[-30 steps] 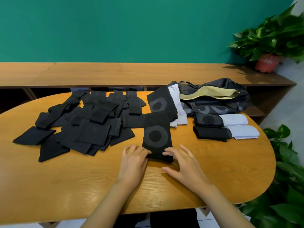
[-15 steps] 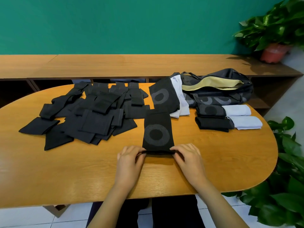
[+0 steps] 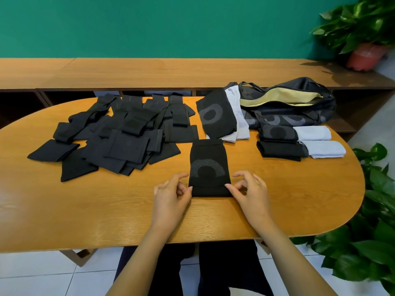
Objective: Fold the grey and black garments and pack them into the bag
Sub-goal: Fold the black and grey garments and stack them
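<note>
My left hand (image 3: 171, 194) and right hand (image 3: 251, 190) each hold a pinching grip on a near corner of the black garment (image 3: 208, 150), on the table (image 3: 288, 201), well apart from the bag (image 3: 286, 103). If one corner slips, I expect a skewed fold. Half a second ago the hem (image 3: 210, 190) lay unfolded; now it half covers the grey ring (image 3: 206, 164).

Behind the oval wooden table (image 3: 85, 210), a long bench (image 3: 149, 73) lines a green wall (image 3: 171, 24). A potted plant (image 3: 363, 39) stands beyond the table's right end, leafy plants (image 3: 367, 248) beside it, white floor tiles (image 3: 42, 278) beneath.
</note>
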The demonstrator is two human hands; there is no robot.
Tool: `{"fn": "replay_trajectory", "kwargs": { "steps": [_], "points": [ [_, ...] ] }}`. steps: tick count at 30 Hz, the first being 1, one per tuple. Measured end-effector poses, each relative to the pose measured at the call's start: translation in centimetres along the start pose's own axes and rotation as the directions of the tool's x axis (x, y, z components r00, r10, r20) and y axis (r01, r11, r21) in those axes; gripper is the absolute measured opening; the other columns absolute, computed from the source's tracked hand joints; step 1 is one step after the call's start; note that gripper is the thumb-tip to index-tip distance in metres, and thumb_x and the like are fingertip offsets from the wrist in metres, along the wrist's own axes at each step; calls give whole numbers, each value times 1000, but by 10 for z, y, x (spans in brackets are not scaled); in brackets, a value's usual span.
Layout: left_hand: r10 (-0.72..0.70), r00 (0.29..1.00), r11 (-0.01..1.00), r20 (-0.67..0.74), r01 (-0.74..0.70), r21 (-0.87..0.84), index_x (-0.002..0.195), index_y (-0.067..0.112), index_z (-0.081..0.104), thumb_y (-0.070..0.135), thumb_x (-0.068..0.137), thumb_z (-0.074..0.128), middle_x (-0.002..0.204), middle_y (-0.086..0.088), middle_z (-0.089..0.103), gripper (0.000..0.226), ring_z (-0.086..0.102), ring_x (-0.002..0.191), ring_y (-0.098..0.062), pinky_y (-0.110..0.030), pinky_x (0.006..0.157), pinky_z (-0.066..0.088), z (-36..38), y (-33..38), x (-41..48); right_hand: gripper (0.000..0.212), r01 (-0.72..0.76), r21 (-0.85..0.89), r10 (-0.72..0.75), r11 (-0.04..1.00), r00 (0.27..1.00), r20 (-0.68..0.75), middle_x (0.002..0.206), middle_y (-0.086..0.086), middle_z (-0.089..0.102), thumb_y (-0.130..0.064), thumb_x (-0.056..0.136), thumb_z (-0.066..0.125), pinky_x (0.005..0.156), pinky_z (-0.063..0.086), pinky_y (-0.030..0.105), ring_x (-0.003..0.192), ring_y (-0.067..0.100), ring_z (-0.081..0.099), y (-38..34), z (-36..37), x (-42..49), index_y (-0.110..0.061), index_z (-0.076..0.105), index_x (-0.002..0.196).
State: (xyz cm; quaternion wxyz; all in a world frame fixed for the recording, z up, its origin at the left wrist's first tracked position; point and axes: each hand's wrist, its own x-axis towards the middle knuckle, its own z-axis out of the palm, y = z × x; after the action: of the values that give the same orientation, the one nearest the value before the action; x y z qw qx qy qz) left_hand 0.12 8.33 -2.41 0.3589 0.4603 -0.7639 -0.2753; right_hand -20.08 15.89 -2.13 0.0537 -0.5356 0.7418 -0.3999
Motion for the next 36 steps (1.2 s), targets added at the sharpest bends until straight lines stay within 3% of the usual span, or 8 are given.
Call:
{"fn": "replay_trajectory", "kwargs": {
  "steps": [6,11,15,18,22,26,31,36],
  "points": [
    [68,997,986,40,-73,148,100,33,70,19,86,70,80,17,57,20,47,86,3,-27,83,28,-1,1,-1,23,64,-151,-63,986,998,9,69,-16,48,-27,84,74,97,34,31,73,-1,44,-3,0,-2,-31,54,93],
    [132,983,971,125,-154,182,107,28,73,13,91,63,118,18,58,25,39,109,0,-25,91,23,-1,1,1,23,235,-248,-234,940,972,33,103,-8,60,-13,83,71,92,35,32,104,9,45,-2,1,-3,-24,71,104],
    [105,983,972,153,-134,192,115,32,69,35,91,64,121,24,55,25,39,115,1,-25,94,19,-2,4,2,24,177,-260,-161,949,984,80,110,-9,65,-12,90,64,97,36,34,112,8,44,-2,3,-2,-26,72,108],
    [94,972,968,213,-139,209,122,36,64,46,84,65,123,26,48,39,36,117,1,-25,100,17,-3,5,2,24,118,-257,-96,959,991,96,115,-10,65,-17,95,57,98,27,27,116,10,43,-3,2,0,-27,70,113],
    [85,969,964,230,-138,227,128,35,60,30,86,64,126,24,47,43,34,117,0,-25,101,16,-3,5,3,25,98,-240,-74,966,991,107,118,-12,64,-36,98,52,103,29,30,119,8,41,-4,0,0,-28,69,115],
    [97,976,966,197,-140,217,126,36,59,28,94,58,126,25,50,33,36,116,3,-23,96,16,-3,6,3,63,120,-241,-79,963,982,174,127,-17,55,-71,85,32,107,26,36,125,8,34,-5,-1,1,-33,65,122],
    [81,984,977,158,-110,180,120,36,61,28,98,53,118,26,54,25,39,111,3,-22,91,18,-3,5,3,61,194,-198,-162,961,973,167,130,-17,56,-71,80,50,108,23,36,127,8,35,-3,-3,-2,-33,63,125],
    [71,988,985,136,-91,147,115,34,63,30,97,54,111,24,58,21,43,107,0,-24,90,21,-3,5,3,37,167,-127,-148,978,977,151,121,-17,61,-39,85,70,110,24,35,117,-2,34,-3,-3,-1,-32,65,121]
  ]
}}
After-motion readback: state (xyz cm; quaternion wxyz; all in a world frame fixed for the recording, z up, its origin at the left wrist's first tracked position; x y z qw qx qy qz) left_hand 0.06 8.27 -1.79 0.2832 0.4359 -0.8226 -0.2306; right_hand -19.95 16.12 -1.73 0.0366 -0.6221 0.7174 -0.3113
